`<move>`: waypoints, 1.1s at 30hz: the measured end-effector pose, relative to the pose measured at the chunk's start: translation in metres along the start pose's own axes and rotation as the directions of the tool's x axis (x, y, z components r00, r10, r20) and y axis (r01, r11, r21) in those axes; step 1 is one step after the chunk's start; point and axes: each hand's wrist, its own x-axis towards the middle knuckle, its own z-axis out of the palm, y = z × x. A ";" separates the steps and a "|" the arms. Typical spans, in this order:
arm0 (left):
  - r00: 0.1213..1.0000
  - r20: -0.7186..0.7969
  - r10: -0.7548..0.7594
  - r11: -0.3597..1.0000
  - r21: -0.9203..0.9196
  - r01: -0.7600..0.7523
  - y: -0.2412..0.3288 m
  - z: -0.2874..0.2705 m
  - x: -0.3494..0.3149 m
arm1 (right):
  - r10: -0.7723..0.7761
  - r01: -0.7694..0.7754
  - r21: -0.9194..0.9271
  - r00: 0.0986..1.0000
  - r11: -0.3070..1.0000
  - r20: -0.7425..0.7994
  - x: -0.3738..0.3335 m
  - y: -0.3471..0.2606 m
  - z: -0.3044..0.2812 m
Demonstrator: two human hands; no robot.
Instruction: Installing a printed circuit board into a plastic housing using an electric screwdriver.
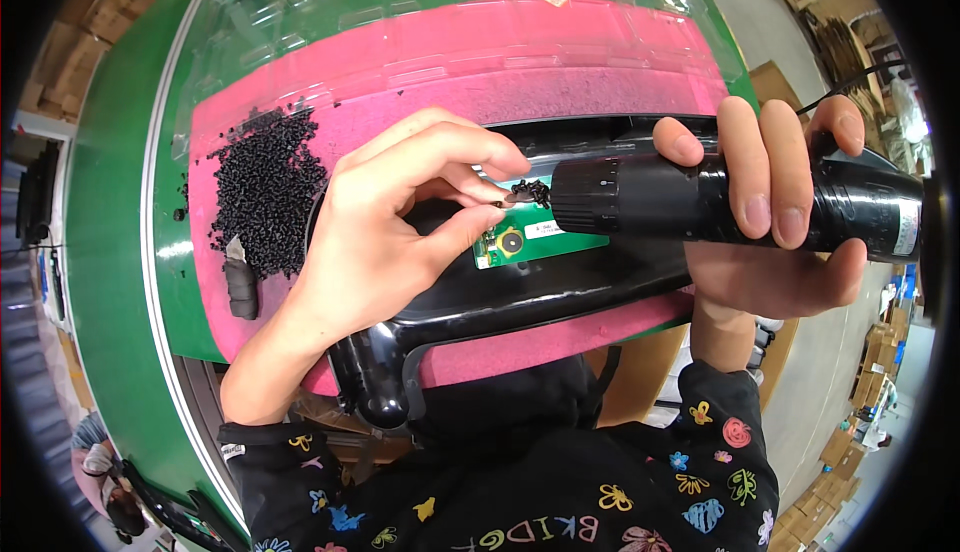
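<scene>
My right hand (775, 192) is wrapped around a black electric screwdriver (650, 197), which lies level with its front end pointing left. In front of that end, the thumb and index finger of my left hand (385, 217) are closed on a clump of small black screws (531, 192). Below the clump sits a green circuit board (560, 244) with a round gold-rimmed part and a white label. The board rests on a long, glossy black plastic housing (530, 292) with a rounded handle-like end at the lower left. My left hand and the screwdriver hide part of the board.
A large heap of small black screws (265, 192) lies on the pink mat (450, 102) at the left. Beside it stands a dark tape-wrapped piece (241, 287). A clear plastic tray (440, 12) spans the back of the green table (115, 252). Another person (100, 472) shows at the lower left.
</scene>
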 end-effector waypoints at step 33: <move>0.756 0.013 0.654 0.505 0.736 -0.450 0.003 0.001 0.004 | -0.076 0.061 0.111 0.989 0.992 0.130 0.002 0.005 0.004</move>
